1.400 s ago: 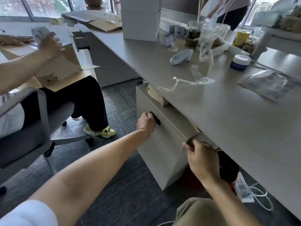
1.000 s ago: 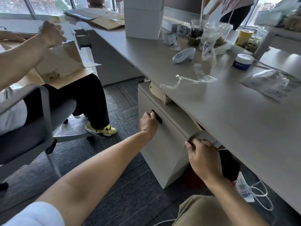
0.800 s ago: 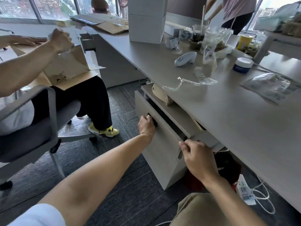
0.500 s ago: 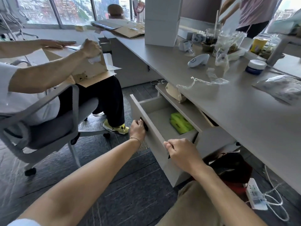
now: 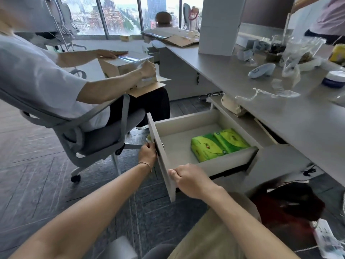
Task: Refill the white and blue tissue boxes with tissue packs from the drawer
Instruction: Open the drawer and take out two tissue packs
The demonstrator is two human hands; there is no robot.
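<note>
Drawer (image 5: pixel 188 120): stood pulled well out from under desk; light grey walls, pale floor mostly bare; front panel (image 5: pixel 162 165) seen edge-on, tilted toward lower centre of view.
Tissue packs (image 5: pixel 218 144): two green packs, lying flat side by side, touching; sat toward R side of drawer, against near-R wall; printed logos on top, text too small to read.
L hand (image 5: pixel 148 153): fingers curled round dark handle on outer face of front panel; grip closed on handle; thin bracelet (image 5: pixel 146 164) at wrist.
R hand (image 5: pixel 190 179): clamped over top edge of front panel at near corner; thumb outside, fingers wrapped inside over rim; closed on panel.
Desk (image 5: pixel 302 124): long grey top above drawer, ran away to upper L; white cartons (image 5: pixel 218 25) stacked at far end; pale handheld device (image 5: pixel 261 71) and crumpled clear plastic bag (image 5: pixel 276 93) lay near edge; blue-and-white tub (image 5: pixel 334 79) at R edge.
White/blue tissue boxes: could not pick out w/ certainty.
Seated person (image 5: pixel 43 81): in grey office chair (image 5: pixel 89 135) to L of drawer, white tee, dark trousers; both hands on cardboard box (image 5: pixel 128 70) held on lap.
Floor (image 5: pixel 37 174): dark grey plank pattern; white power strip (image 5: pixel 325 236) lay lower R, beside dark red-black bag (image 5: pixel 287 204).
</note>
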